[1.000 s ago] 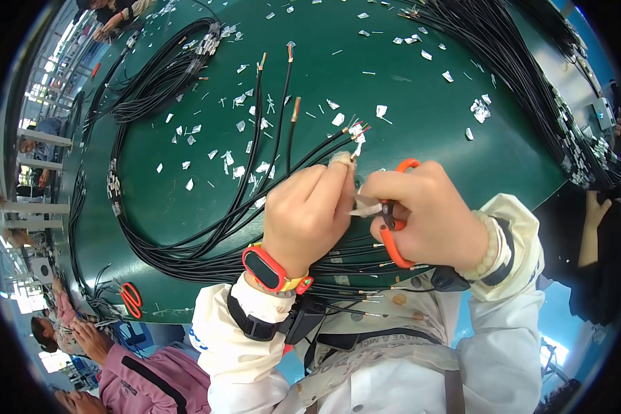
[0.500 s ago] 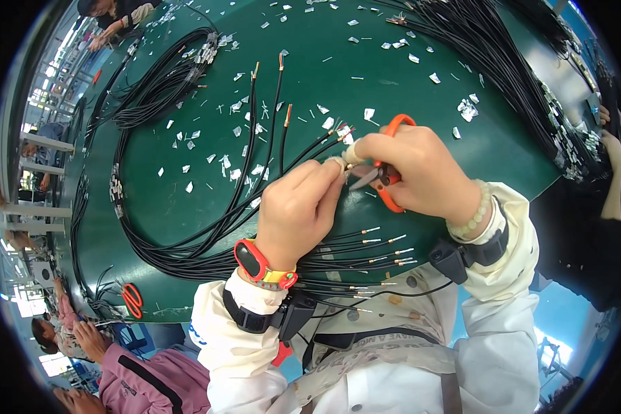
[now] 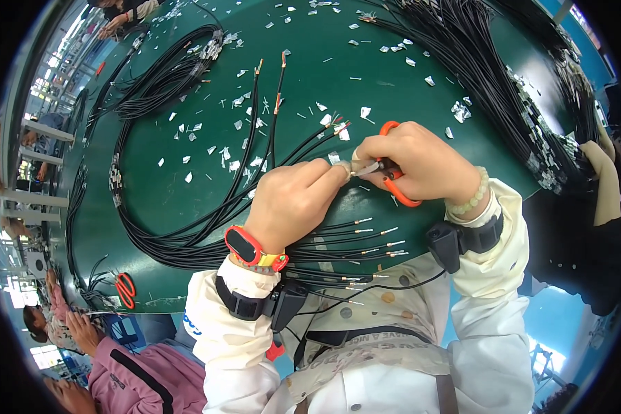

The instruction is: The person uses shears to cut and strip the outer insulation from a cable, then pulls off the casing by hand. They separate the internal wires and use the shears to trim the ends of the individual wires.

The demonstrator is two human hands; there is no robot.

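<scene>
My right hand [image 3: 428,162] is wrapped around orange-handled scissors [image 3: 403,196], whose blades point left at the fingertips of my left hand [image 3: 290,200]. The left fingers are pinched on a black cable end, mostly hidden by the fingers; a small pale tip shows beside the blades. Just beyond them, a few black cables with stripped red and coloured wire ends [image 3: 337,124] lie on the green table. Under my left wrist runs a bundle of black cables [image 3: 165,255], and its metal-tipped ends [image 3: 386,245] fan out to the right.
White foil scraps [image 3: 365,112] litter the green table [image 3: 310,83]. A coiled cable bundle [image 3: 159,86] sits far left, a thick cable bundle [image 3: 476,76] far right. Red-handled scissors [image 3: 125,290] rest at the near left edge. Other people sit or stand around the table, one in a pink sleeve [image 3: 131,372].
The scissor blades have turned and come in closer to my left fingertips. One stripped cable end beyond my left hand has shifted left. The whole view has moved slightly.
</scene>
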